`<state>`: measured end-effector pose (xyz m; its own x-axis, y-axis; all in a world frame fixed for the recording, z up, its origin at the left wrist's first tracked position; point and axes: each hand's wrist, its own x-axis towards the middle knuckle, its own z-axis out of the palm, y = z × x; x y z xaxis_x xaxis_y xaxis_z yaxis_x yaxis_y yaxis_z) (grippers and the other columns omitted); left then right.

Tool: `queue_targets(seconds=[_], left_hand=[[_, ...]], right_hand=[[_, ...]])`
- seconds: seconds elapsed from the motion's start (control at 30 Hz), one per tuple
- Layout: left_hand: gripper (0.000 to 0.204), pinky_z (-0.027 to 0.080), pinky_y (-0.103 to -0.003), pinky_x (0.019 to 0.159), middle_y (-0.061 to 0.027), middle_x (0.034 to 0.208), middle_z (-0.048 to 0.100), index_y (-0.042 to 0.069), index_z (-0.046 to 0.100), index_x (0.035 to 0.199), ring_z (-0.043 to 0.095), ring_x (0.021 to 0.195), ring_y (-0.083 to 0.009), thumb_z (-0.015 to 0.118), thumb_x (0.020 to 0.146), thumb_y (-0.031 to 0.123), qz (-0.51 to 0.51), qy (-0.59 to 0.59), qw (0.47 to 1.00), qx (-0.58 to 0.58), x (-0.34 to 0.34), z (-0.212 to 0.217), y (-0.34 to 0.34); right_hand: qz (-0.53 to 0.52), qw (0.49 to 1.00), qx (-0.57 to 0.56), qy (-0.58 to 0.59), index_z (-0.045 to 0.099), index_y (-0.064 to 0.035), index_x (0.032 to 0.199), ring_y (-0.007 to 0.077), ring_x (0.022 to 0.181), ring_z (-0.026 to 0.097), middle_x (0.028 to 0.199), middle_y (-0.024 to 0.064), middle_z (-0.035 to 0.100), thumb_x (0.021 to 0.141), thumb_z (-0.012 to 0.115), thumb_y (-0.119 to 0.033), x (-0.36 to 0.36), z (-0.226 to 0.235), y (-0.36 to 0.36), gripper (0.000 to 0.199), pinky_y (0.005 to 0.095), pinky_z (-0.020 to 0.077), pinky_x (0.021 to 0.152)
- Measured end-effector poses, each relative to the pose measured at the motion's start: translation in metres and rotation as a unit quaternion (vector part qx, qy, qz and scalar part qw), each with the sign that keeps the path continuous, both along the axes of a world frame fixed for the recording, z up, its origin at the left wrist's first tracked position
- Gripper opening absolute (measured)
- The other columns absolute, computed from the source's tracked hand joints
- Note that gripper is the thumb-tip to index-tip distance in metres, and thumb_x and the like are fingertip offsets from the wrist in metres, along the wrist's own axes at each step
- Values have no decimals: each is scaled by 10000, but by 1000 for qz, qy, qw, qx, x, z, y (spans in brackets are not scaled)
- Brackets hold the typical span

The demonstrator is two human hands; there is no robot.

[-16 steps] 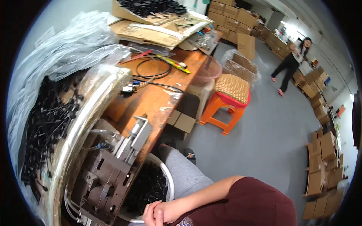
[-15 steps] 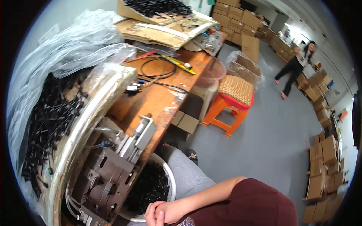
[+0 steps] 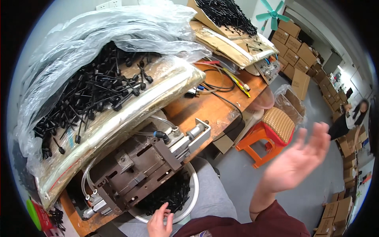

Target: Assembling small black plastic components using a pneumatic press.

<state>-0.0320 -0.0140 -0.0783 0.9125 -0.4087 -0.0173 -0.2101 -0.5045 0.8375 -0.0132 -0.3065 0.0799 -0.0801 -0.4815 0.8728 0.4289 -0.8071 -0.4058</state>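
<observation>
My right hand [image 3: 298, 158] is raised in the air to the right, palm open and fingers spread, holding nothing, above the grey floor near the orange stool [image 3: 269, 135]. My left hand [image 3: 159, 220] rests low at the rim of a round white basin [image 3: 192, 196] full of small black parts [image 3: 167, 193] on my lap, fingers loosely apart. Just left of the basin a dark metal press fixture [image 3: 136, 168] with pneumatic cylinders sits at the bench edge. Above it lies a tray of black plastic pins [image 3: 90, 93] under clear plastic sheeting.
The wooden bench [image 3: 205, 108] carries cables, cardboard trays of black parts [image 3: 225, 15] and a small control box. Stacked cardboard boxes [image 3: 300, 51] line the back and right walls. Another person [image 3: 351, 116] stands far right. A turquoise fan [image 3: 272, 14] is at the back.
My right hand has come up into view, open, from beside the left hand. The view has swung left and closer to the bench and fixture.
</observation>
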Motion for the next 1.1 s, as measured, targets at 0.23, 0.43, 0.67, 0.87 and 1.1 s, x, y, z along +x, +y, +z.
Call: queue_targets(seconds=[0.23, 0.43, 0.67, 0.87, 1.1], left_hand=[[443, 503, -375, 682, -117, 878, 635, 107, 545, 1279, 630, 779, -295, 629, 845, 79, -139, -129, 982, 14, -5, -12, -17], [399, 491, -340, 643, -103, 909, 629, 71, 594, 1212, 626, 768, -256, 662, 821, 35, -122, -131, 983, 35, -6, -12, -4], [444, 502, -325, 584, -52, 757, 606, 116, 583, 1239, 615, 664, -217, 687, 807, 133, -117, -155, 977, 87, 3, 5, -3], [439, 492, -323, 583, -45, 745, 547, 88, 554, 1269, 585, 655, -203, 641, 841, 131, -140, -158, 975, 66, -2, -18, 7], [447, 493, -329, 598, -47, 751, 555, 89, 545, 1281, 587, 670, -203, 635, 845, 127, -126, -153, 978, 68, -7, -21, 14]], right_hand=[[-196, 908, -371, -8, 250, 28, 1410, 370, 1413, 210, 1534, 245, 122, 924, 461, -468, -11, -27, -11, 725, 517, 287, 1078], [-149, 962, -200, 113, 246, -53, 1431, 425, 1399, 177, 1495, 288, 166, 874, 551, -354, -12, -35, 3, 702, 523, 270, 1086], [88, 935, -202, 277, 521, -4, 1156, 397, 1187, 481, 1252, 232, 517, 790, 638, -128, 23, -37, 28, 404, 463, 376, 1009], [243, 890, -244, 300, 648, 5, 927, 309, 945, 609, 1027, 144, 654, 721, 661, 35, 77, -20, 50, 209, 377, 476, 838], [267, 878, -296, 265, 632, -34, 934, 259, 860, 603, 905, 92, 650, 758, 671, -60, 172, 18, 85, 182, 339, 480, 775]])
